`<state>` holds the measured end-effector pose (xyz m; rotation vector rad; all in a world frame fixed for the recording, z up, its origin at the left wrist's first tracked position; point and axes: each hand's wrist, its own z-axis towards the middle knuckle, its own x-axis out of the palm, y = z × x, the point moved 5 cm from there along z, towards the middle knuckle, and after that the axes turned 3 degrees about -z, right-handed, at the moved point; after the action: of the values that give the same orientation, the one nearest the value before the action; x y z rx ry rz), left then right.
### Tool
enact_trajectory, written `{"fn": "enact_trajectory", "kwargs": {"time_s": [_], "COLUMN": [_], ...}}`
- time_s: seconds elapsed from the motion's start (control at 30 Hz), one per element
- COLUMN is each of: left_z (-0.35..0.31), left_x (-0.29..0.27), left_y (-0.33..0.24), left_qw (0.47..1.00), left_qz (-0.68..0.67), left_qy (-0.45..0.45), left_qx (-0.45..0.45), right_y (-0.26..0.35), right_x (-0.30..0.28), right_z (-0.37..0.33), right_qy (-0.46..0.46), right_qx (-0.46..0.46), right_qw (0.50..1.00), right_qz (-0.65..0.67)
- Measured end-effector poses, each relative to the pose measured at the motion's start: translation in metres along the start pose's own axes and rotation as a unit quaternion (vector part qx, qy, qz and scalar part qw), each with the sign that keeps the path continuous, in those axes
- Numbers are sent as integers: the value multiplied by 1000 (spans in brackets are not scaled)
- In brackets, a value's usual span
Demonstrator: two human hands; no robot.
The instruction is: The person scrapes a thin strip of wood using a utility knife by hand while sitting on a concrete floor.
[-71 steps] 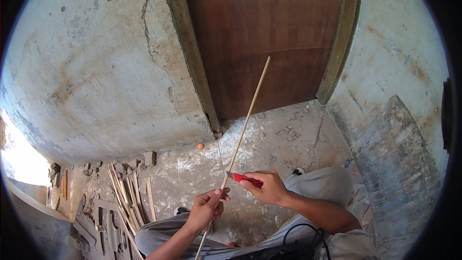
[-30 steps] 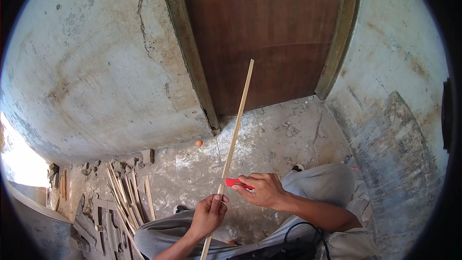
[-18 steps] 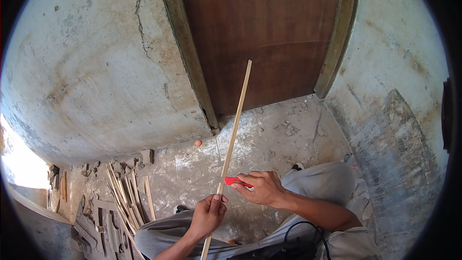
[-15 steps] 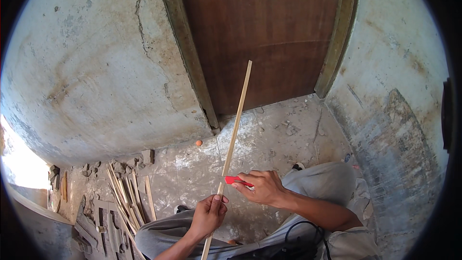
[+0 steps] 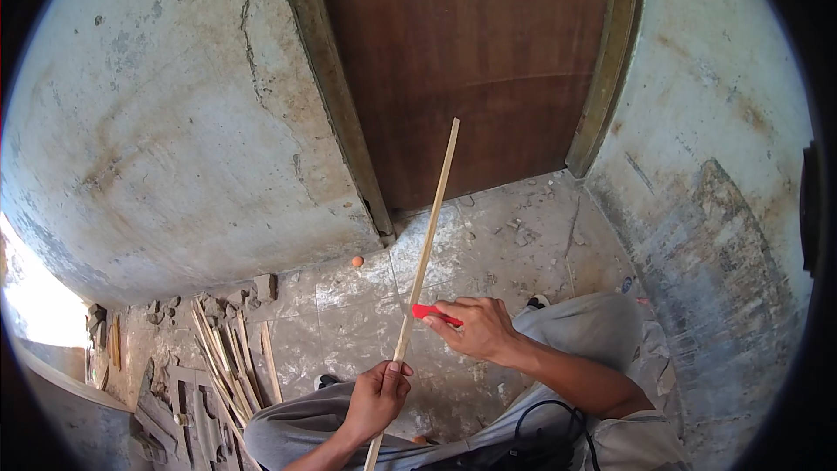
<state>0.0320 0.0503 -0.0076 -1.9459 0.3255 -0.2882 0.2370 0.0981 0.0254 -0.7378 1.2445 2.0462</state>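
Observation:
A long, thin wooden strip [image 5: 432,222] slants up from my lap toward the door. My left hand [image 5: 381,394] is closed around its lower part, with the thumb lying along the wood. Above that grip, my right hand [image 5: 481,327] is wrapped round a red utility knife [image 5: 425,310]. The knife's front end meets the strip's edge, and its thin blade is hard to make out there. Part of the knife's handle is hidden inside my right fingers.
Several loose wooden strips [image 5: 228,358] lie by my left knee, beside grey broken pieces [image 5: 199,410]. A small orange ball [image 5: 357,262] rests near the cracked wall [image 5: 174,122]. A brown door [image 5: 471,44] stands ahead. A black cord [image 5: 571,408] loops over my lap.
My right hand has moved the red knife slightly up along the wooden strip. My left hand keeps its hold, almost in the same place.

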Motion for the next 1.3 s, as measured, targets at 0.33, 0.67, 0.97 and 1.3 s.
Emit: {"fn": "enact_trajectory", "kwargs": {"time_s": [0.33, 0.67, 0.97, 1.3], "left_z": [-9, -12, -20, -26], "left_x": [4, 5, 8, 5], "left_y": [1, -2, 3, 5], "left_qw": [1000, 999, 998, 999], "left_qz": [26, 36, 62, 39], "left_qy": [10, 2, 20, 33], "left_qx": [14, 17, -4, -12], "right_y": [-25, -25, -44, -52], "right_x": [-15, -18, -38, -46], "right_z": [15, 19, 28, 31], "right_qy": [-39, -69, -79, -73], "right_qx": [29, 26, 143, 138], "right_qw": [999, 997, 987, 987], "right_qz": [-19, -23, -12, -38]}}
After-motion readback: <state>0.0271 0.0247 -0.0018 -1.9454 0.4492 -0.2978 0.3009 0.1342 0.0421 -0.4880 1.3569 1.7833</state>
